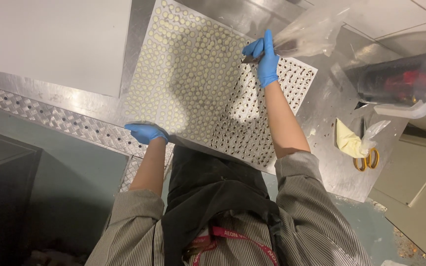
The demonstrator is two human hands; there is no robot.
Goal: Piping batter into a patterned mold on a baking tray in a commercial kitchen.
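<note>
Blue-gloved right hand [266, 59] fingers clamp a piping bag [307, 35]; left hand [146, 133] fingers grip the mould's [193, 79] near edge.

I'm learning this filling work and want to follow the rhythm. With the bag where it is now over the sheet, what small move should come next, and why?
Probably shift the piping bag tip one shell leftward. The right hand grips it at the edge between the dark-filled shells and the pale unfilled shells, so the next unfilled one lies just beside it. The left hand steadies the sheet's near edge.
</note>
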